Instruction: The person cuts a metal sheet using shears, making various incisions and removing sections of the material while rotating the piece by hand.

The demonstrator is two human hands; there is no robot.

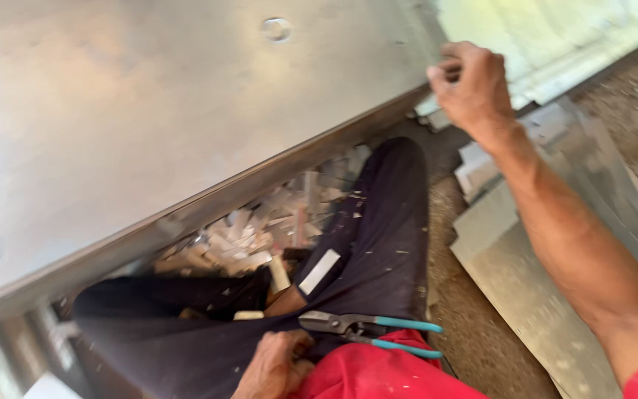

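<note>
Right hand [472, 87] at 1 o'clock, fingers curled over metal sheet [149, 118] edge | left hand [278, 366] at 6, loosely closed, seemingly empty, beside snips [367, 329] | sheet: likely stiff, heavy, sharp-edged; grip edges.

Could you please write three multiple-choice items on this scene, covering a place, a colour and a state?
1. Where do the teal-handled metal snips lie?
A. on the person's lap
B. on the large grey metal sheet
C. on the gravel ground

2. What colour is the person's shirt?
A. blue
B. red
C. white

3. What is the right hand doing?
A. hanging free
B. holding the snips
C. gripping the sheet's edge

Answers: 1 A, the snips rest on the dark trousers by the left hand; 2 B, red cloth shows at the bottom; 3 C, its fingers curl over the sheet's corner.
</note>
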